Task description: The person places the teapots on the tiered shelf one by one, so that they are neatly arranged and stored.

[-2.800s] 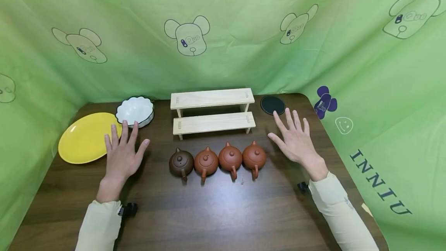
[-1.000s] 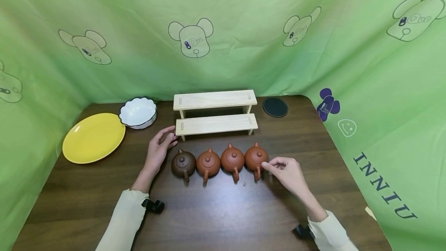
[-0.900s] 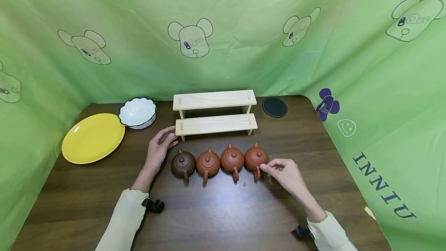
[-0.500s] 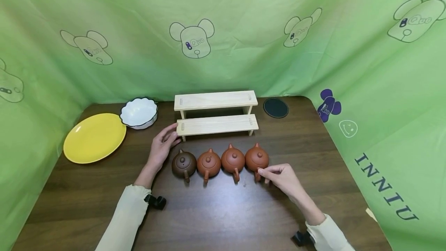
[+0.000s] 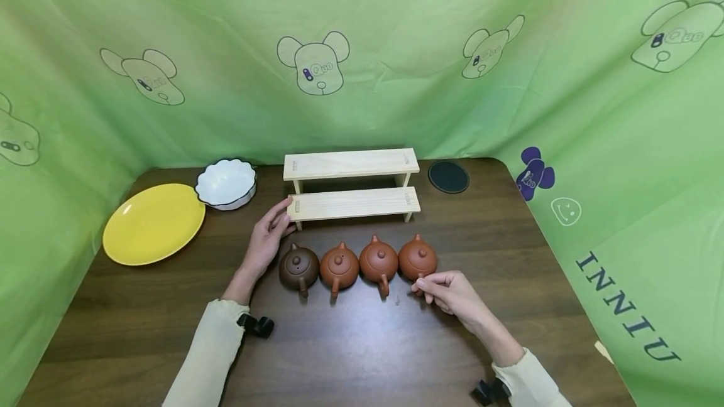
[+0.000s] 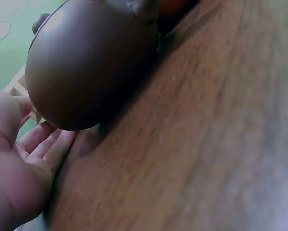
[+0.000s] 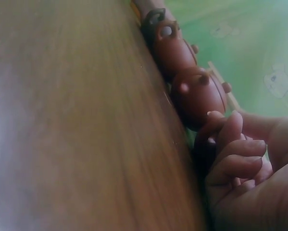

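Several small clay teapots stand in a row on the table, the leftmost a dark brown teapot (image 5: 298,265), the others reddish-brown. My right hand (image 5: 452,297) pinches the handle of the rightmost teapot (image 5: 417,256) between thumb and fingers; the pot sits on the table. In the right wrist view, the right hand (image 7: 244,180) partly hides it. At the left end of the two-step wooden stand (image 5: 355,204), my left hand (image 5: 264,242) touches the lower step with loosely extended fingers. The dark brown teapot (image 6: 93,67) hides some of those fingers in the left wrist view.
A yellow oval plate (image 5: 153,225) lies at the left, beside a white scalloped bowl (image 5: 226,182). Right of the stand is a round black coaster (image 5: 449,177). A green printed curtain (image 5: 384,80) closes off the table's back and sides.
Both hands were first spread at the sides and came inward. The left reached the stand's end; the right slid down the rightmost teapot's side and took its handle. The teapots stay in place.
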The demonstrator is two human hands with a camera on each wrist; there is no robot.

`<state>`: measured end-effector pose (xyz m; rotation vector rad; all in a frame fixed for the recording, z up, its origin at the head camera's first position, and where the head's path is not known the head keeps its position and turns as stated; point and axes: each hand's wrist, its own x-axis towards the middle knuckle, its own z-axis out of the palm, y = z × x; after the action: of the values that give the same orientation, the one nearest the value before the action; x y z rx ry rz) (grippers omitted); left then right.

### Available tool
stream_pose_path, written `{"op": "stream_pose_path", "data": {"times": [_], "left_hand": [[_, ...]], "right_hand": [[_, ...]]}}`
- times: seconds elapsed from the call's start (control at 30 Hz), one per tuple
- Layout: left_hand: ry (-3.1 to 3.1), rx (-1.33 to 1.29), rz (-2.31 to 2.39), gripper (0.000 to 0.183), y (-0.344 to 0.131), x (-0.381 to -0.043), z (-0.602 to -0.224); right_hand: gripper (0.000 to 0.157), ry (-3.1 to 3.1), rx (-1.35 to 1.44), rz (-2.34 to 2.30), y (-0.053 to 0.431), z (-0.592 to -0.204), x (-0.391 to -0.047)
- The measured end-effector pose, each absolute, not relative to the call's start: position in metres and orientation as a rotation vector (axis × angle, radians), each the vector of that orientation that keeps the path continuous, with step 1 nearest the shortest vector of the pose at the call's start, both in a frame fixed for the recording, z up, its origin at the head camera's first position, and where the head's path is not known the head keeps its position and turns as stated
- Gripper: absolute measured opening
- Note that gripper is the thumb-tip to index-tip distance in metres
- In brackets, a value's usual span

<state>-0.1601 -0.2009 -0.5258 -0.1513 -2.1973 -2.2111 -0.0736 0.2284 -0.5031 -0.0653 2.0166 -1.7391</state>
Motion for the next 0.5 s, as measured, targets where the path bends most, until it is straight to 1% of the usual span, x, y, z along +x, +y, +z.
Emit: {"op": "stream_pose_path", "data": {"times": [0.5], "left_hand": [[-2.204, -0.123, -2.194, 0.050, -0.201, -0.162, -0.529]], "right_hand": [[0.030, 2.080, -0.091, -1.851, 0.230, -0.516, -0.077]]}}
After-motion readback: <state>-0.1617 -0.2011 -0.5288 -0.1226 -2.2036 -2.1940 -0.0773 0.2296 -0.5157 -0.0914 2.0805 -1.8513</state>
